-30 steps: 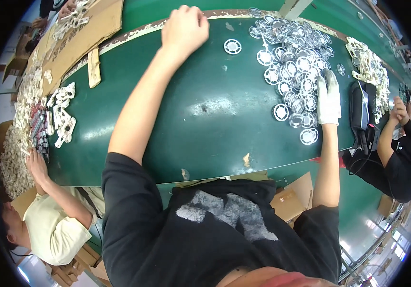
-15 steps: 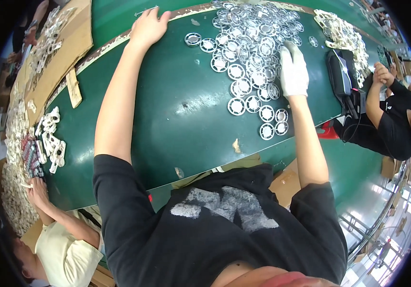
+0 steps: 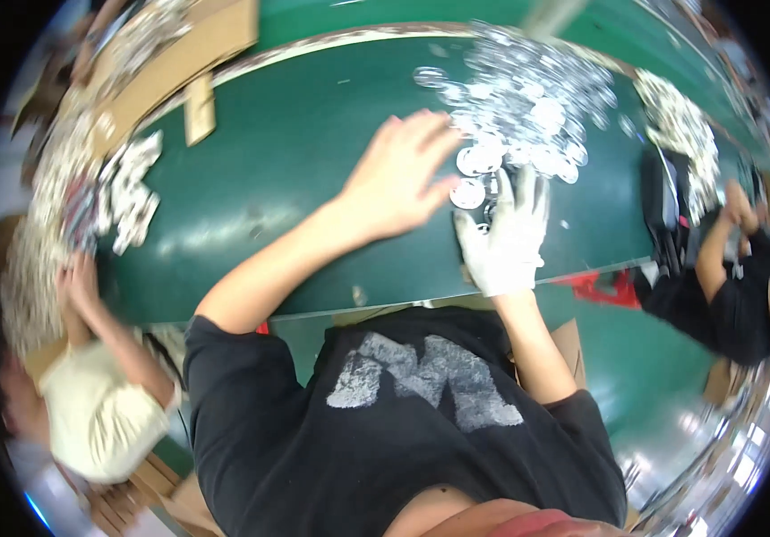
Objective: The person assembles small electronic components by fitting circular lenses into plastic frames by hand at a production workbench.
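In the head view, your bare left hand [image 3: 403,174] is reaching across the green tabletop [image 3: 295,134] with its fingers spreading wide, its tips coming right beside the left flank of the heap of round silver-white spoked discs [image 3: 542,116]. It is holding nothing that shows; whether the thumb is touching the nearest disc, you cannot tell. Your gloved right hand [image 3: 512,231] is resting at the heap's near end, its thumb standing well apart from its fingers, and a few discs are showing in that gap. Blur is hiding whether the glove is pressing on any.

For working the discs well, you are probably best off keeping both hands low and flat, so that the fingertips are sliding discs along rather than riding over them. Since some are overlapping, light, even pressure is likely safer than pinching, and you are wanting the glove to be guarding the side toward the table's near edge.

Compared with half a second ago, your left hand is no longer lying out by the far table edge; it is now sitting next to the discs. Your right hand, which was flanking the heap on its right, is now covering the near end, partly hiding the discs there.
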Available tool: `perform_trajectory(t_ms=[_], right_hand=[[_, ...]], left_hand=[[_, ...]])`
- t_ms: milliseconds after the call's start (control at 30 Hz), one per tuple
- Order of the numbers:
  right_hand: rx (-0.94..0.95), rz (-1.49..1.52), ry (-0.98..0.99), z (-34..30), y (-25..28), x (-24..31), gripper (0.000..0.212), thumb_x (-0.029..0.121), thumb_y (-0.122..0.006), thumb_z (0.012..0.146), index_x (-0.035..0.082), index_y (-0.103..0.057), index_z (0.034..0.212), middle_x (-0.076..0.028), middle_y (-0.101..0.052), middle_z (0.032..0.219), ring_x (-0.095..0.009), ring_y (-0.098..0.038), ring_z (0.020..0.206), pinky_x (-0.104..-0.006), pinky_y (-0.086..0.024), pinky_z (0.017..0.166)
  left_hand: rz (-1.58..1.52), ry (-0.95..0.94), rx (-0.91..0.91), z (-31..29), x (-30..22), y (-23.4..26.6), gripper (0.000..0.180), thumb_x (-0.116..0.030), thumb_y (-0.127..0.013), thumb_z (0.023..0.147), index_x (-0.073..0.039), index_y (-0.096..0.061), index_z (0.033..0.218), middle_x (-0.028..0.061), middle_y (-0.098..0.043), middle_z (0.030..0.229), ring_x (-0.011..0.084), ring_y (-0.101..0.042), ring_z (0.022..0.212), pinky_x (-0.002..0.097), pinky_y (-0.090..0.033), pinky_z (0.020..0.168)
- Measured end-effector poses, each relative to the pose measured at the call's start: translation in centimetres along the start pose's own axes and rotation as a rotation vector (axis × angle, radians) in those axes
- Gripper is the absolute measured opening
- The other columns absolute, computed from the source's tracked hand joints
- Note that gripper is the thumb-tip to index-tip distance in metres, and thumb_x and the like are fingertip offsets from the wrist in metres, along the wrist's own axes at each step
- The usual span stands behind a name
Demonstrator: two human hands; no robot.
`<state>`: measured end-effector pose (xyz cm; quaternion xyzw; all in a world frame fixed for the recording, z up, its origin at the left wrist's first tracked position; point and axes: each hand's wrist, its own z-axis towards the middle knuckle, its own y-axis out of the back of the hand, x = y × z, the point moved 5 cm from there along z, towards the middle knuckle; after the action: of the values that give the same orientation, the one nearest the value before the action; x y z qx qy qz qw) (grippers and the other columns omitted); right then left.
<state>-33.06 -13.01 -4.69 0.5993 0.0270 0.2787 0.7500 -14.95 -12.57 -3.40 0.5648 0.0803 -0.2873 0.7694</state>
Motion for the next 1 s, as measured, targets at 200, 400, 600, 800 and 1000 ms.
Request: perform_trajectory(t_ms=[200,400,600,800,1000], right_hand=[[-0.043,-0.155,0.241,2.0,-3.2,2.2,0.069,0.041,-0.072,0.085,0.005,-0.054,0.142,-0.023,-0.045,0.150,-0.048,-0.039,0.139,-0.0624,-0.025,0.117],[-0.004,-0.025,0.430,3.7,-4.5,5.0,0.063,0.038,-0.068,0.090,0.003,-0.053,0.141,-0.023,-0.045,0.151,-0.048,-0.038,0.141,-0.0615,-0.022,0.120],[-0.024,0.014,0.477,3.7,-4.3,5.6,0.056,0.033,-0.068,0.092,0.003,-0.054,0.137,-0.024,-0.049,0.145,-0.048,-0.041,0.137,-0.0615,-0.028,0.117],[-0.021,0.039,0.436,4.0,-4.8,4.9,0.056,0.029,-0.071,0.090,0.003,-0.053,0.137,-0.022,-0.049,0.144,-0.046,-0.042,0.137,-0.0606,-0.030,0.116],[0.009,0.035,0.452,4.2,-4.5,5.3,0.056,0.031,-0.070,0.089,0.002,-0.055,0.134,-0.024,-0.049,0.142,-0.044,-0.043,0.135,-0.0590,-0.031,0.117]], left_hand=[[0.062,0.215,-0.272,-8.1,3.0,4.2,0.060,-0.026,-0.071,0.090,-0.008,-0.051,0.144,0.0198,-0.050,0.145,0.0397,-0.046,0.137,0.0514,-0.038,0.115],[0.541,0.503,-0.702,-15.9,13.2,15.6,0.041,-0.026,-0.073,0.085,-0.005,-0.066,0.120,0.0189,-0.063,0.127,0.0376,-0.058,0.122,0.0462,-0.047,0.105],[0.858,1.121,-0.551,-24.2,25.6,26.1,0.072,-0.063,-0.060,0.088,-0.015,-0.057,0.142,0.0189,-0.048,0.151,0.0402,-0.039,0.142,0.0592,-0.030,0.115],[0.441,1.226,-0.359,-25.9,31.4,20.4,0.077,-0.079,-0.058,0.080,-0.039,-0.054,0.146,0.0099,-0.033,0.165,0.0514,-0.009,0.152,0.0770,-0.015,0.115],[0.456,1.110,-0.433,-21.8,21.9,16.3,0.066,-0.068,-0.057,0.089,-0.028,-0.061,0.142,0.0187,-0.039,0.160,0.0538,-0.013,0.151,0.0760,-0.012,0.115]])
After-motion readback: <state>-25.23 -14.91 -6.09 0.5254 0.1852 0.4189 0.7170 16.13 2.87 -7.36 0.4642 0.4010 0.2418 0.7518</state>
